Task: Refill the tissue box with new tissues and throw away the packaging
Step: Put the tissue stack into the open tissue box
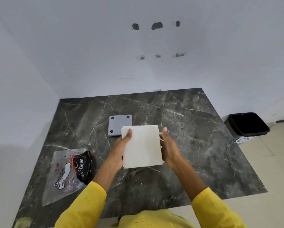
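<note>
A square stack of white tissues (142, 145) is held above the middle of the dark marble table (195, 145). My left hand (121, 145) grips its left edge with the thumb on top. My right hand (168, 145) clasps its right edge. Just behind the stack lies a grey square plate with black dots at its corners (119, 125), partly hidden by the tissues; it looks like the tissue box's base. The clear plastic tissue packaging with black and red print (69, 171) lies flat on the table at the front left.
A black waste bin (248, 124) stands on the tiled floor to the right of the table. White walls close the far side and the left. Yellow sleeves cover both forearms.
</note>
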